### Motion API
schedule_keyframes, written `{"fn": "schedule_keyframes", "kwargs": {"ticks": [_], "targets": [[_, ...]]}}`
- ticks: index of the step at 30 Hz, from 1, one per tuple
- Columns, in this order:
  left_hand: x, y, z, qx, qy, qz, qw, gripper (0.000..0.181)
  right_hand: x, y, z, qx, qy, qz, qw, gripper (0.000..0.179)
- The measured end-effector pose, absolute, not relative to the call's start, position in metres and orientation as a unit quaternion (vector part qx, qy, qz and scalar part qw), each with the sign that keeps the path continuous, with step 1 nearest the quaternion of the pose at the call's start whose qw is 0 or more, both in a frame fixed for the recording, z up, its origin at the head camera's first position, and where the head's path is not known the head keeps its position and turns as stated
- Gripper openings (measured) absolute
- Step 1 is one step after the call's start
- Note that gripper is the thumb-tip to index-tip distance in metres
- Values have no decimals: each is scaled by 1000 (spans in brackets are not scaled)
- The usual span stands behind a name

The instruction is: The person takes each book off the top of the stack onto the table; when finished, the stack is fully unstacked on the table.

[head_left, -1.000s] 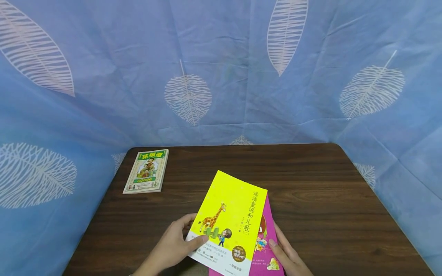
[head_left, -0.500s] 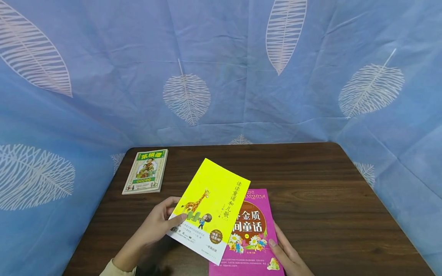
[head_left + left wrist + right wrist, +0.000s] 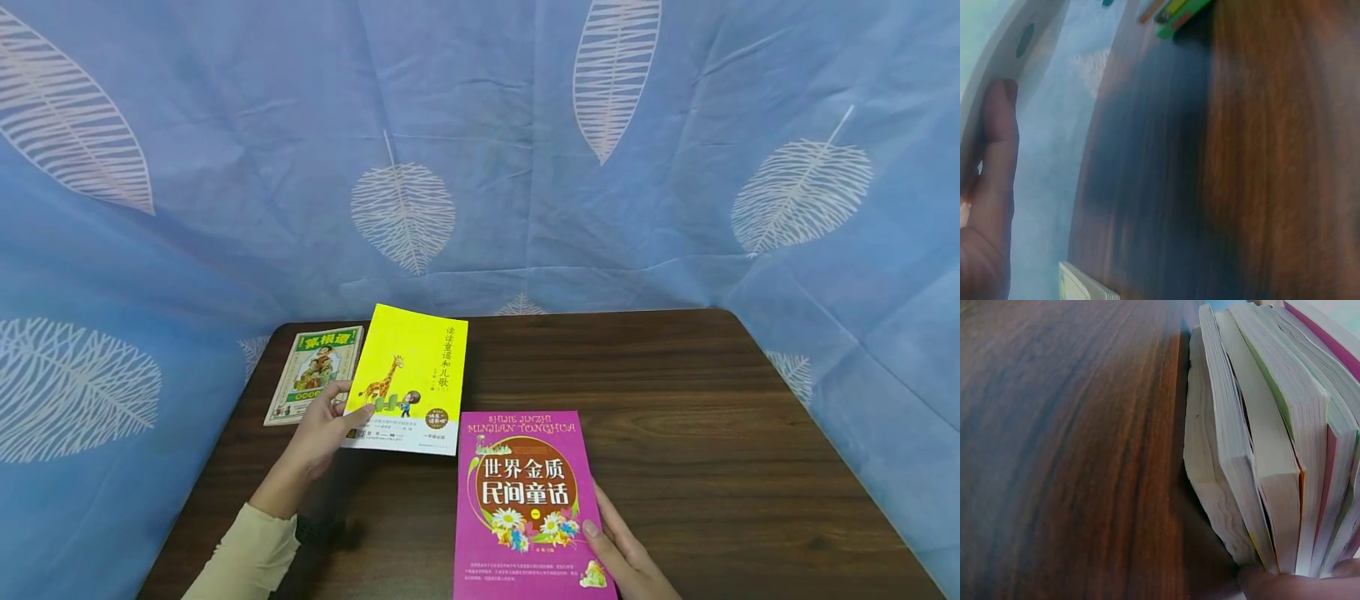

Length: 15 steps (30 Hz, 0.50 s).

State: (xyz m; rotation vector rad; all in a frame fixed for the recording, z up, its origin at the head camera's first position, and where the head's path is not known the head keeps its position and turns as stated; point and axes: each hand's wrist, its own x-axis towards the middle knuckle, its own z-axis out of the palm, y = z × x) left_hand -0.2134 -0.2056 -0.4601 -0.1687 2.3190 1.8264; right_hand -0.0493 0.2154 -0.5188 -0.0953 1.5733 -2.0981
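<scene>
My left hand (image 3: 322, 429) grips a yellow book (image 3: 412, 358) by its lower left edge, thumb on the cover and fingers beneath. Giraffe and child drawings decorate that cover. In the left wrist view, a finger (image 3: 1000, 125) lies along the raised book's underside, with table showing below. My right hand (image 3: 626, 542) holds the right side of a stack of books, its thumb over the magenta book (image 3: 517, 500) on top. The right wrist view shows the page edges of the stack (image 3: 1272, 444), several books thick, with a finger at its lower corner.
A green-and-white book (image 3: 318, 371) lies at the far left of the dark wooden table (image 3: 697, 433), partly behind the yellow book and left hand. Blue cloth (image 3: 487, 208) with white leaf prints hangs behind and along both sides.
My left hand has carried the yellow book off the stack, leftward and away from me, turning it straighter. The magenta cover now shows fully. The right hand has stayed in place.
</scene>
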Motion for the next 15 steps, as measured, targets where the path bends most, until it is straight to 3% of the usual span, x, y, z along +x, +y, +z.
{"fn": "schedule_keyframes", "kwargs": {"ticks": [15], "targets": [[-265, -202, -492, -107, 824, 553, 64, 55, -49, 214, -516, -22, 587, -769, 252, 78]]}}
